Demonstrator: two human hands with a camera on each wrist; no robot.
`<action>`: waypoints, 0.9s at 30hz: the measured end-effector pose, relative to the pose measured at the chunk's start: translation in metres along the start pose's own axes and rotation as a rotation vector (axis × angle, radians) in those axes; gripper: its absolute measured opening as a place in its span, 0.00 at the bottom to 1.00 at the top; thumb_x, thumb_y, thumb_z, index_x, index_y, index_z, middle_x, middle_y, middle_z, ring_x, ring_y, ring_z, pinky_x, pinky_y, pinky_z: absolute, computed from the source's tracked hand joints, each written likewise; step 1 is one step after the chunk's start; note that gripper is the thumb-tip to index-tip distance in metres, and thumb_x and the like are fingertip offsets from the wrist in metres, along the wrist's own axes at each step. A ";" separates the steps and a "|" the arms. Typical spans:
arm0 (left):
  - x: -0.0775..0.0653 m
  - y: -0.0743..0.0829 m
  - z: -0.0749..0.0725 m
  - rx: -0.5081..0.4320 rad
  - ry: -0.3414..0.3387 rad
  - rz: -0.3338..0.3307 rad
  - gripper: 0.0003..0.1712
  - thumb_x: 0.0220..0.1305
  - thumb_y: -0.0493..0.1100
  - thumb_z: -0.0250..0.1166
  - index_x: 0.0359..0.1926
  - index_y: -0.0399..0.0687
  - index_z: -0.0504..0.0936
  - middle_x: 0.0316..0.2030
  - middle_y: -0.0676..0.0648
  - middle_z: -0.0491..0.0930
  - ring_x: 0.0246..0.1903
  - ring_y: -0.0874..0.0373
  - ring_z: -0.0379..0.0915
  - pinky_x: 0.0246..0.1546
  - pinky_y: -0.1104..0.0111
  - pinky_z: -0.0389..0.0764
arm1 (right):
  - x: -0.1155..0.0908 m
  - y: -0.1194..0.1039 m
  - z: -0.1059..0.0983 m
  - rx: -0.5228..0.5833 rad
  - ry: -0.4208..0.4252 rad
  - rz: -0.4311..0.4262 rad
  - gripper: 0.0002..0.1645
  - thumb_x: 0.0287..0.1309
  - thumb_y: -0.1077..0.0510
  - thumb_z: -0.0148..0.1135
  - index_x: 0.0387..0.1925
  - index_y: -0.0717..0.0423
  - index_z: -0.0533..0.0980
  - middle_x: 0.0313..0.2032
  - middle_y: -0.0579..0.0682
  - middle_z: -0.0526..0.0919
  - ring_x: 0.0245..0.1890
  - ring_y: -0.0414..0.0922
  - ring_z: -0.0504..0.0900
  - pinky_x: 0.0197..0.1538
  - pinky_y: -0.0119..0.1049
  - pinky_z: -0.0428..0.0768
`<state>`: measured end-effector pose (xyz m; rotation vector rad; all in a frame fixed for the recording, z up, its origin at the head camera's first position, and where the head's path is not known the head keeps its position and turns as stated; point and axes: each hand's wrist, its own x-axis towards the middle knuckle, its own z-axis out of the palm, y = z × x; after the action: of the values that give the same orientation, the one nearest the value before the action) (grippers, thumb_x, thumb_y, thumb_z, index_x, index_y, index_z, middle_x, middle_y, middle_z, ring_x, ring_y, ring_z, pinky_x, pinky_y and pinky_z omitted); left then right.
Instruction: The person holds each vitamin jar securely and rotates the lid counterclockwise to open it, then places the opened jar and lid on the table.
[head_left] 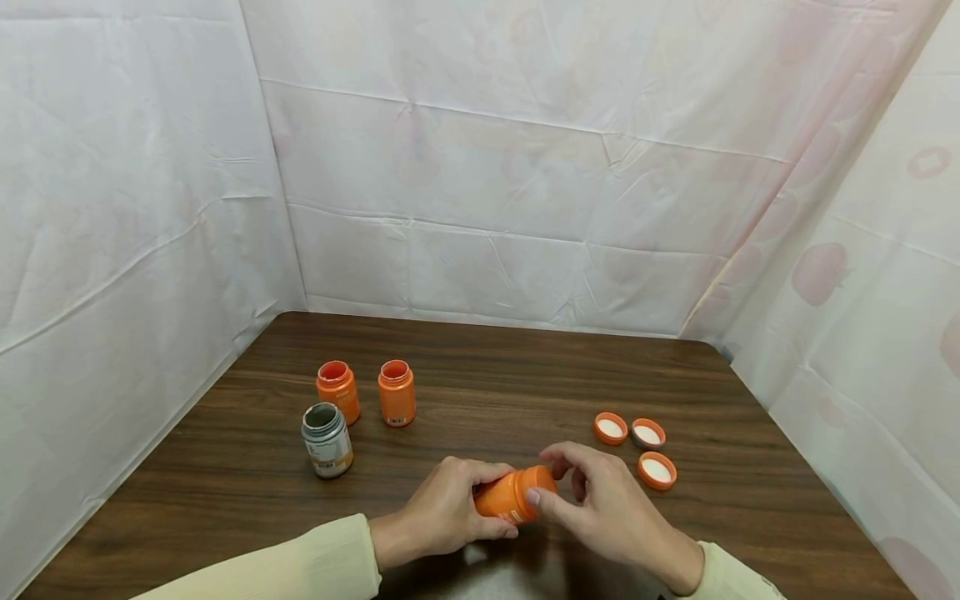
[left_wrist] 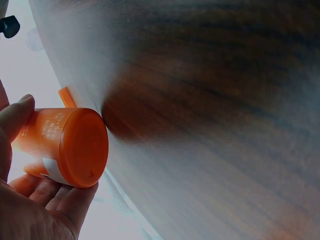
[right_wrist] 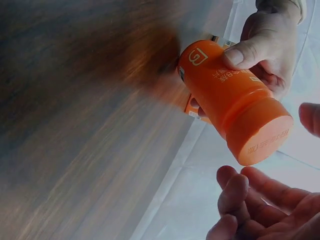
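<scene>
An orange pill bottle (head_left: 501, 497) lies tilted on its side above the table, its cap end toward the right. My left hand (head_left: 450, 506) grips it round the body, thumb on one side and fingers on the other. The bottle's base (left_wrist: 86, 147) shows in the left wrist view. Its orange cap (right_wrist: 265, 135) is on the bottle in the right wrist view. Beside that cap is my right hand (head_left: 603, 502), its thumb and loosely bent fingers spread around the cap with visible gaps and holding nothing.
On the left of the wooden table (head_left: 495, 383) stand two uncapped orange bottles (head_left: 397, 398) and an uncapped grey bottle (head_left: 328, 446). Three loose caps (head_left: 657, 471) lie at the right, white insides up. White curtains (head_left: 480, 167) hang behind and at both sides.
</scene>
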<state>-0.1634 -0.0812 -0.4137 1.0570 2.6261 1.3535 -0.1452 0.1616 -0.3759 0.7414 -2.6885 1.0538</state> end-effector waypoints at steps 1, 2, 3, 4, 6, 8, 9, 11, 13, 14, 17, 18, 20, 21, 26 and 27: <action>0.000 0.000 0.000 0.000 -0.001 0.000 0.27 0.50 0.46 0.83 0.53 0.60 0.86 0.39 0.65 0.84 0.34 0.71 0.78 0.36 0.75 0.79 | 0.000 -0.001 0.000 0.000 -0.009 0.020 0.22 0.59 0.36 0.72 0.47 0.43 0.81 0.34 0.36 0.80 0.21 0.35 0.71 0.22 0.29 0.71; 0.000 0.000 0.000 -0.001 -0.002 -0.001 0.27 0.50 0.45 0.83 0.53 0.60 0.86 0.39 0.65 0.84 0.34 0.71 0.78 0.36 0.75 0.79 | 0.001 -0.001 0.000 0.001 -0.018 0.036 0.22 0.60 0.36 0.71 0.46 0.44 0.81 0.33 0.36 0.80 0.20 0.35 0.70 0.22 0.29 0.70; 0.000 0.000 0.000 -0.003 -0.002 -0.001 0.27 0.50 0.45 0.83 0.53 0.60 0.86 0.39 0.65 0.84 0.34 0.72 0.78 0.36 0.75 0.79 | 0.001 -0.001 0.000 -0.001 -0.024 0.046 0.22 0.60 0.35 0.71 0.46 0.44 0.82 0.32 0.36 0.80 0.20 0.34 0.70 0.22 0.29 0.70; 0.000 0.000 0.000 -0.004 -0.003 0.000 0.27 0.50 0.45 0.83 0.53 0.59 0.86 0.39 0.64 0.84 0.34 0.72 0.78 0.36 0.75 0.79 | 0.001 -0.001 0.000 -0.003 -0.028 0.054 0.22 0.60 0.35 0.71 0.45 0.45 0.82 0.31 0.36 0.80 0.19 0.34 0.70 0.22 0.29 0.70; 0.000 0.000 0.000 -0.007 -0.004 0.001 0.27 0.50 0.45 0.83 0.53 0.59 0.86 0.40 0.64 0.84 0.34 0.71 0.78 0.36 0.75 0.79 | 0.001 -0.002 -0.001 -0.001 -0.034 0.054 0.21 0.60 0.35 0.70 0.43 0.45 0.82 0.30 0.35 0.79 0.20 0.34 0.70 0.22 0.29 0.70; 0.000 -0.001 0.000 -0.008 -0.006 0.001 0.27 0.50 0.45 0.83 0.53 0.59 0.86 0.40 0.64 0.85 0.35 0.71 0.78 0.37 0.75 0.79 | 0.001 -0.002 -0.001 0.006 -0.040 0.046 0.21 0.61 0.36 0.70 0.42 0.46 0.82 0.29 0.35 0.79 0.20 0.34 0.70 0.22 0.29 0.71; 0.000 -0.001 0.000 -0.007 -0.006 0.001 0.27 0.50 0.45 0.83 0.53 0.59 0.86 0.40 0.64 0.85 0.35 0.71 0.78 0.37 0.75 0.79 | 0.001 -0.001 -0.001 0.011 -0.042 0.039 0.20 0.61 0.36 0.70 0.42 0.46 0.82 0.29 0.35 0.79 0.20 0.33 0.70 0.22 0.29 0.71; 0.000 -0.001 0.000 -0.006 -0.006 -0.001 0.27 0.50 0.45 0.83 0.53 0.59 0.86 0.40 0.64 0.85 0.35 0.71 0.78 0.37 0.75 0.79 | 0.002 -0.001 0.000 0.021 -0.044 0.024 0.19 0.61 0.37 0.71 0.41 0.46 0.82 0.29 0.35 0.79 0.20 0.33 0.70 0.22 0.29 0.71; 0.000 -0.001 0.000 -0.003 -0.004 -0.002 0.27 0.50 0.46 0.83 0.53 0.60 0.86 0.40 0.64 0.84 0.34 0.71 0.78 0.37 0.74 0.79 | 0.002 0.000 0.000 0.029 -0.041 0.010 0.19 0.61 0.38 0.71 0.41 0.46 0.82 0.29 0.35 0.79 0.19 0.33 0.70 0.21 0.29 0.70; 0.000 -0.001 0.000 -0.002 -0.004 -0.003 0.27 0.50 0.46 0.83 0.53 0.60 0.86 0.40 0.65 0.84 0.34 0.71 0.78 0.37 0.74 0.79 | 0.002 0.000 0.000 0.031 -0.039 0.005 0.18 0.60 0.38 0.72 0.41 0.45 0.82 0.29 0.35 0.80 0.19 0.32 0.69 0.21 0.29 0.70; 0.000 -0.001 0.000 -0.002 -0.003 -0.002 0.27 0.50 0.46 0.83 0.53 0.61 0.86 0.39 0.65 0.84 0.34 0.71 0.77 0.36 0.74 0.79 | 0.002 0.001 0.000 0.029 -0.029 -0.014 0.17 0.58 0.40 0.74 0.43 0.42 0.81 0.31 0.35 0.80 0.19 0.32 0.69 0.21 0.28 0.70; 0.000 -0.001 0.000 -0.003 -0.004 -0.001 0.27 0.50 0.46 0.83 0.53 0.61 0.86 0.39 0.65 0.84 0.34 0.71 0.77 0.36 0.74 0.79 | 0.002 0.002 0.000 0.026 -0.025 -0.025 0.18 0.57 0.40 0.75 0.43 0.41 0.81 0.31 0.34 0.81 0.19 0.32 0.69 0.21 0.28 0.70; 0.000 -0.001 0.000 -0.009 -0.005 -0.001 0.27 0.50 0.46 0.83 0.53 0.61 0.86 0.39 0.65 0.84 0.33 0.71 0.77 0.36 0.74 0.79 | 0.001 0.003 0.000 0.018 -0.018 -0.050 0.19 0.55 0.42 0.77 0.45 0.40 0.81 0.32 0.34 0.81 0.21 0.33 0.71 0.22 0.28 0.71; 0.000 -0.001 0.000 -0.011 -0.005 0.000 0.27 0.50 0.46 0.83 0.53 0.61 0.86 0.39 0.65 0.84 0.33 0.71 0.77 0.35 0.75 0.79 | 0.001 0.003 0.000 0.015 -0.013 -0.067 0.20 0.54 0.43 0.78 0.45 0.40 0.81 0.33 0.34 0.81 0.21 0.34 0.71 0.23 0.28 0.71; 0.000 0.000 0.000 -0.019 -0.004 -0.002 0.27 0.51 0.45 0.83 0.52 0.61 0.86 0.39 0.65 0.84 0.33 0.71 0.77 0.35 0.74 0.79 | 0.000 0.004 -0.001 0.018 -0.001 -0.135 0.25 0.49 0.49 0.82 0.48 0.41 0.80 0.35 0.34 0.81 0.25 0.38 0.74 0.25 0.28 0.71; 0.000 0.000 0.000 -0.018 -0.004 -0.002 0.27 0.51 0.45 0.83 0.52 0.61 0.86 0.39 0.65 0.84 0.33 0.71 0.77 0.35 0.74 0.79 | 0.000 0.004 -0.001 0.022 0.001 -0.148 0.26 0.48 0.51 0.83 0.49 0.41 0.80 0.35 0.34 0.81 0.25 0.39 0.74 0.25 0.28 0.71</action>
<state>-0.1638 -0.0814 -0.4135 1.0529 2.6061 1.3711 -0.1477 0.1647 -0.3777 0.9270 -2.5789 1.0482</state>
